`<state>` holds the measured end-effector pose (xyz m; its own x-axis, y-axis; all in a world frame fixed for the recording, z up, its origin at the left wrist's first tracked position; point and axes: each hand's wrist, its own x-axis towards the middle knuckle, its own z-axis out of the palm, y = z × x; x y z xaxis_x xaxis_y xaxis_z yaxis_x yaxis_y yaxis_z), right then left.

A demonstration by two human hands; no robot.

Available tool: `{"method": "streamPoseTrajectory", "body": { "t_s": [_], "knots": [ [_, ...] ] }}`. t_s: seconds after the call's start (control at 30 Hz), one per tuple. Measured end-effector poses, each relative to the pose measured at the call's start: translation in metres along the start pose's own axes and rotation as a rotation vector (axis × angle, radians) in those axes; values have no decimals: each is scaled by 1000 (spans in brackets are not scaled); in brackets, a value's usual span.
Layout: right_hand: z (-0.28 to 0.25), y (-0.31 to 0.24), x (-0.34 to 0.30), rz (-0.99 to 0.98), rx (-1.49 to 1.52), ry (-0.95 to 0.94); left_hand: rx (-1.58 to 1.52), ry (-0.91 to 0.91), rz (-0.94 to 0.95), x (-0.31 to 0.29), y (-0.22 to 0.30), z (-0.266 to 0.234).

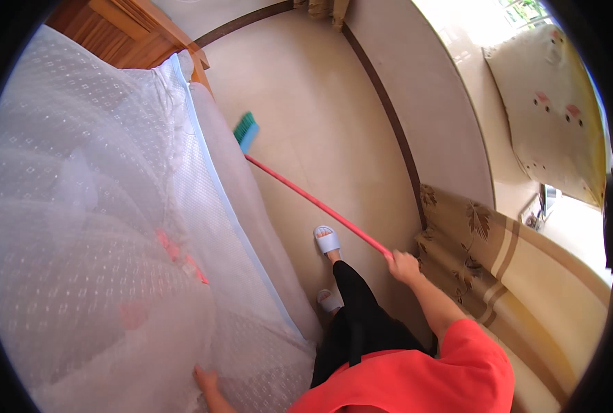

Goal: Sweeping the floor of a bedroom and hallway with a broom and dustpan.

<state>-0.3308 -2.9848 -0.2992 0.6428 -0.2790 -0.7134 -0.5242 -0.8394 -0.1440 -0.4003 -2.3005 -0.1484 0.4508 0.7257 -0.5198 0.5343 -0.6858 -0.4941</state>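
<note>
A broom with a red handle (317,203) reaches from lower right to upper left across the floor. My right hand (404,267) is wrapped round the top end of its handle. The blue broom head with green bristles (247,132) is low beside the bed's edge, slightly blurred. My left hand (207,378) is at the lower left, against or just over the white mosquito net (100,206); its visible fingers look stretched out and hold nothing I can make out.
The netted bed fills the left side, with a wooden headboard (117,34) at its far end. A patterned beige curtain (478,248) hangs at the right, below a window ledge (468,65) with a cushion (554,113). My slippered foot (326,241) stands on the pale floor (306,89).
</note>
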Motion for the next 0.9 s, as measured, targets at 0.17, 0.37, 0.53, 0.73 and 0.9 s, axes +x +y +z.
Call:
{"method": "streamPoseTrajectory", "body": {
  "t_s": [0.17, 0.37, 0.53, 0.73, 0.9],
  "knots": [
    [25, 87, -209, 255, 26, -27, -123, 84, 132, 14, -1, -9],
    [96, 179, -420, 458, 157, 9, -200, 191, 296, 6, 40, -4],
    [109, 170, -471, 544, 353, 77, -207, 204, 382, -32, 70, 10],
    [74, 118, -311, 244, 856, 66, -323, 281, 644, -45, 100, 32],
    [2, 65, -140, 154, 919, -27, -337, 132, 861, -95, 163, 48]
  ]
}}
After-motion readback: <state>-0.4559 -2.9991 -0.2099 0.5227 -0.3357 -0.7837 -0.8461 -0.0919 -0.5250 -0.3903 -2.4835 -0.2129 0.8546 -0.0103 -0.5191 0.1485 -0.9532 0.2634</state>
